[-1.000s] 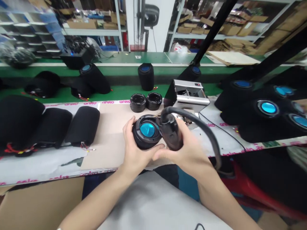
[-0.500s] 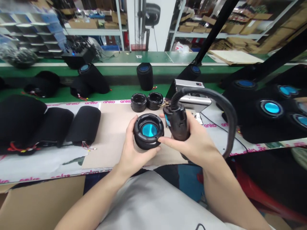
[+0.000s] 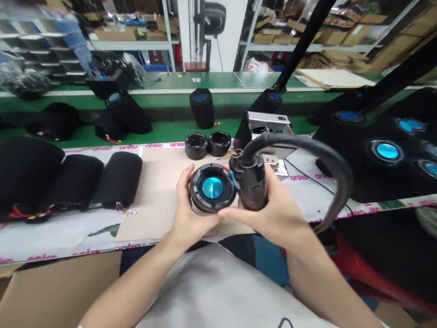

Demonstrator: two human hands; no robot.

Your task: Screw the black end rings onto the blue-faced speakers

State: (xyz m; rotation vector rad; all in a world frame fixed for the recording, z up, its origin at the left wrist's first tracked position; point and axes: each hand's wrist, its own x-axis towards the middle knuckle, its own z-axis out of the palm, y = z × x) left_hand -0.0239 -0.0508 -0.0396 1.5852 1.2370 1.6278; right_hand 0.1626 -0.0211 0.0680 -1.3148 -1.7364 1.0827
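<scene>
Left grip (image 3: 184, 200) on speaker (image 3: 212, 187), right grip (image 3: 269, 214) on tool (image 3: 251, 189)

**Our shelf-lined workshop**

We look across a green conveyor bench (image 3: 191, 81) to white metal shelving (image 3: 129, 45) stacked with cardboard boxes (image 3: 329, 38), split by a white pillar (image 3: 230, 36); a black pole (image 3: 303, 41) slants upward, and a red plastic seat (image 3: 362, 273) sits low at right.

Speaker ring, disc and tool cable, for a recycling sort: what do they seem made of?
The ring looks like black moulded plastic or rubber, given its dull surface. The disc looks like blue anodised metal, given its bright glare, though coated plastic is possible. The tool cable looks rubber-sheathed: thick, curved, semi-gloss black.
</scene>
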